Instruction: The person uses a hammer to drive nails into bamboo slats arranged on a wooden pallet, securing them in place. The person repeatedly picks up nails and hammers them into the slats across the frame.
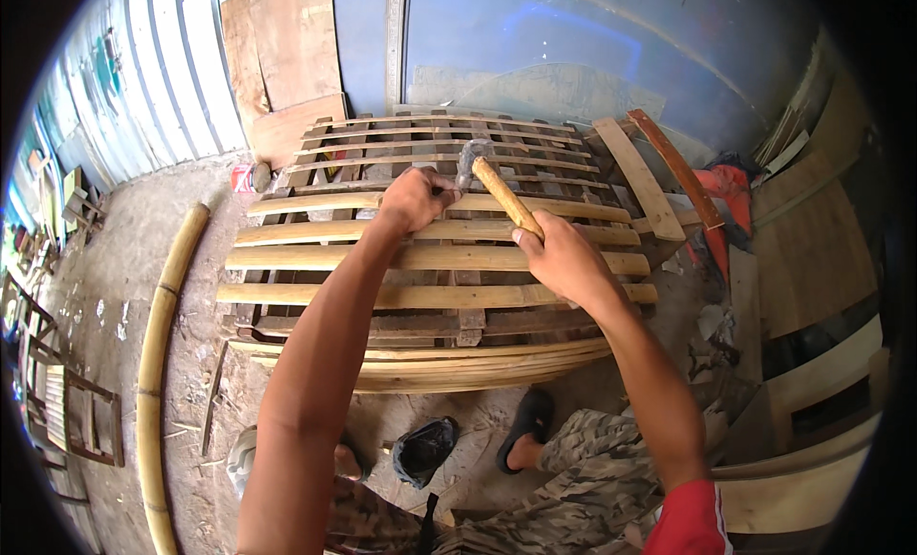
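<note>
My right hand (565, 257) is wrapped round the light wooden handle of a hammer (506, 198). The hammer's grey metal head is over the slatted wooden frame, just right of my left fingertips. My left hand (413, 200) rests at a bamboo slat (535, 205), thumb and fingers pinched together. What they pinch, if anything, is too small to make out. Several split bamboo slats (315, 257) lie crosswise on the frame, with narrower strips farther back. Darker wooden beams (471, 324) run beneath them.
A long bamboo pole (158, 373) lies on the floor at left. More bamboo strips (458, 369) are stacked at the frame's near edge. A black plastic bag (424, 452) sits between my feet. Planks (642, 178) lean at right, beside orange cloth (728, 187). A blue wall (573, 39) stands behind.
</note>
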Tool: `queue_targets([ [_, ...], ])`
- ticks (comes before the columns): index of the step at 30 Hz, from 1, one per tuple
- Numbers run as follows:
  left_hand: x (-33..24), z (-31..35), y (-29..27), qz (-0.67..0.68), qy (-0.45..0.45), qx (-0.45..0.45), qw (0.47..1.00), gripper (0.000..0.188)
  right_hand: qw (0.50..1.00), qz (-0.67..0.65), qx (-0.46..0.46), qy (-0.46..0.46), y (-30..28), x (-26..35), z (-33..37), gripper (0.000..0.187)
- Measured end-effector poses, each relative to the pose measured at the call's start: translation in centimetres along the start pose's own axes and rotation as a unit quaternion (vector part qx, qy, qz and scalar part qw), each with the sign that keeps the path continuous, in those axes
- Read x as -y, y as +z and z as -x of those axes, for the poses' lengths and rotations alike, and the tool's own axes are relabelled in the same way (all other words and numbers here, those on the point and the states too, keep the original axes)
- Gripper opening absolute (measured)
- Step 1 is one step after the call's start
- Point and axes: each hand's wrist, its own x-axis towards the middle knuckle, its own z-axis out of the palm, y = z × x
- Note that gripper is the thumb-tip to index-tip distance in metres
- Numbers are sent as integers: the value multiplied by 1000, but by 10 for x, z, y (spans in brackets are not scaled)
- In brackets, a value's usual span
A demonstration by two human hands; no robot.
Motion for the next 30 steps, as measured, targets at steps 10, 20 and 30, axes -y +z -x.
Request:
queue_targets([
  [10,8,-19,-15,-83,-3,-93,992,32,999,-29,-27,-1,1,9,2,32],
  [20,-7,-26,-11,-178,-189,59,964,83,999,-37,-35,14,-20,24,0,32],
  [30,-17,-28,-18,-178,-187,93,962,69,998,-42,-31,-31,-1,-3,-4,30],
])
